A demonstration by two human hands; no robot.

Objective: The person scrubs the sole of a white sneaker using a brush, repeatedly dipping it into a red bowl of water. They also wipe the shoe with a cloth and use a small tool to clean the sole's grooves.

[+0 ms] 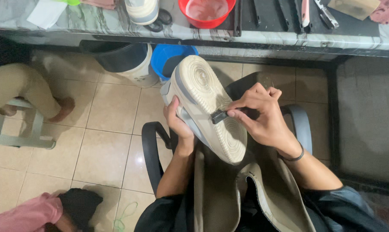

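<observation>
I see the left hand (180, 124) clamped around the side of a shoe (207, 107) held sole-up over the lap, while the right hand (261, 114) pinches a small dark brush (219, 116) against the sole's middle. Beyond the shoe, a blue bucket (171, 58) sits on the tiled floor. Farthest off, a red bowl (207, 13) and scissors (162, 19) lie on the marble bench (95, 25).

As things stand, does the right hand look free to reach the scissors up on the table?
Probably not right away: the right hand grips a small dark tool against the shoe sole, and the scissors lie beyond the raised shoe, partly under another shoe.
</observation>
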